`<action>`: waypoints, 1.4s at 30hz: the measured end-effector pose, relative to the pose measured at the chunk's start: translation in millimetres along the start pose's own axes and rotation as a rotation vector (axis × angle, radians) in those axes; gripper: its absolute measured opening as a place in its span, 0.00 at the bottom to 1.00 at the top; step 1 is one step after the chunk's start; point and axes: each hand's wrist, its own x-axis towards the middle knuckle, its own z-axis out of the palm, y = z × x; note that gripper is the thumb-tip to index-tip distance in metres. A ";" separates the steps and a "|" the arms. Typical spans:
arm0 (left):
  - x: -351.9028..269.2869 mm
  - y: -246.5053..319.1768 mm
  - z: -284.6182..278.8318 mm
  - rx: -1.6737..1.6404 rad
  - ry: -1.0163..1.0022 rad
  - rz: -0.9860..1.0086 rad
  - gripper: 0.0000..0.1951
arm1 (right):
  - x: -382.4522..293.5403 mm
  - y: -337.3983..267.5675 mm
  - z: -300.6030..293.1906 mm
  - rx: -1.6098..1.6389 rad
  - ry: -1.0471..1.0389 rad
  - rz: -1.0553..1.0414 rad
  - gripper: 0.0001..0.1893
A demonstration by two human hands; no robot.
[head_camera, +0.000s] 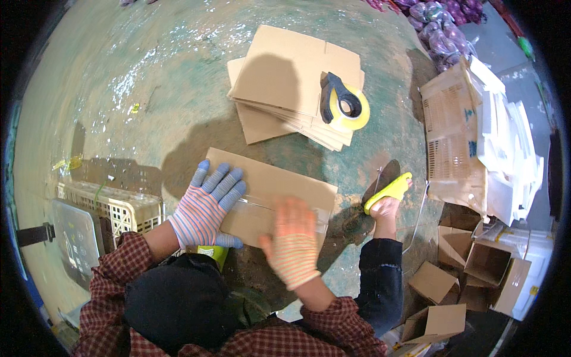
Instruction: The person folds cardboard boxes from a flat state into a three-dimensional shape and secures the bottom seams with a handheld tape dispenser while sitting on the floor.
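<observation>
A closed cardboard box [263, 178] lies before me, with a strip of clear tape [256, 205] along its middle seam. My left hand [207, 207], in a striped glove with blue-grey fingertips, rests spread over the box's left end, thumb by its near edge. My right hand [292, 243], in an orange and yellow striped glove, is over the right part of the tape; its fingers are blurred by motion. Beyond the box, a black tape dispenser [332, 96] with a roll of clear tape [360, 118] sits on a stack of flattened cardboard boxes [294, 58].
Left stands a cream plastic crate [138, 212] beside a grey lidded case or scale [78, 241]. A tall plastic crate [453, 138] holding white foam pieces [508, 147] stands right. Open cardboard boxes [435, 283] lie below it. My foot in a yellow slipper [390, 192] is near the box.
</observation>
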 end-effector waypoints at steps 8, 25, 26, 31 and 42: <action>-9.1 -11.5 12.8 -0.135 0.204 -0.086 0.43 | -32.3 62.4 41.7 1.212 0.270 0.479 0.36; -41.9 -57.2 37.4 -1.017 0.419 -0.568 0.30 | 18.8 101.2 142.4 1.729 -0.030 0.707 0.37; -43.1 -61.8 36.9 -1.012 0.434 -0.575 0.28 | 18.2 101.9 140.8 1.729 -0.029 0.720 0.38; -54.0 -76.5 36.1 -1.103 0.406 -0.686 0.24 | 23.4 92.4 115.9 0.968 0.048 0.805 0.41; -113.9 -175.0 91.3 -1.219 0.462 -0.839 0.29 | 35.8 14.6 75.1 0.794 0.227 0.527 0.41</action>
